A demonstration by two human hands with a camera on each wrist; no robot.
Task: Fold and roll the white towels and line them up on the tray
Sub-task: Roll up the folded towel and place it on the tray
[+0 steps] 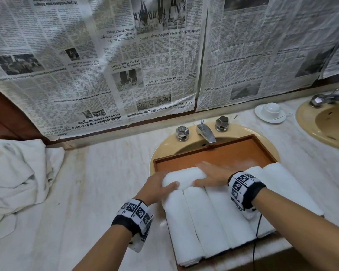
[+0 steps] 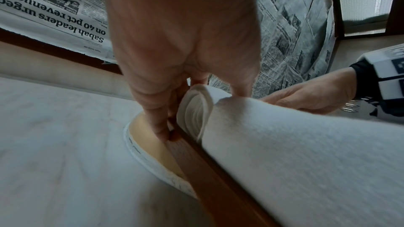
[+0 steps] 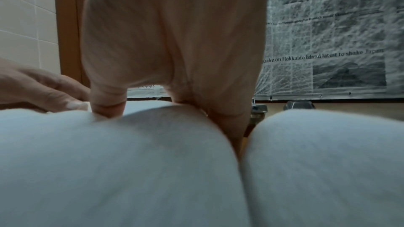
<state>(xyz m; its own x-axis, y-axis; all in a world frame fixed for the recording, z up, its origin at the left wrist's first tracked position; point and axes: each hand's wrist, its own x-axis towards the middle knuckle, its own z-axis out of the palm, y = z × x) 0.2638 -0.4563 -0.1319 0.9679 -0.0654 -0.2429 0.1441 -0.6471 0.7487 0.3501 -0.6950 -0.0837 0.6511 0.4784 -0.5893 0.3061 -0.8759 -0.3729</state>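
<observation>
A brown wooden tray (image 1: 223, 153) sits over a sink. Several rolled white towels (image 1: 209, 218) lie side by side on it, running from near to far. One more rolled towel (image 1: 184, 177) lies crosswise at their far ends, its spiral end (image 2: 194, 110) next to the tray's left rim (image 2: 207, 170). My left hand (image 1: 164, 180) grips its left end, thumb on the near side and fingers (image 2: 159, 123) down beside the rim. My right hand (image 1: 200, 175) holds its right end, thumb (image 3: 107, 108) pressing the near side and fingers reaching over the top.
A heap of unrolled white towels (image 1: 14, 177) lies on the marble counter at the far left. A tap (image 1: 205, 132) with two knobs stands behind the tray. A cup on a saucer (image 1: 270, 112) and a second sink (image 1: 329, 124) are at the right. Newspaper covers the wall.
</observation>
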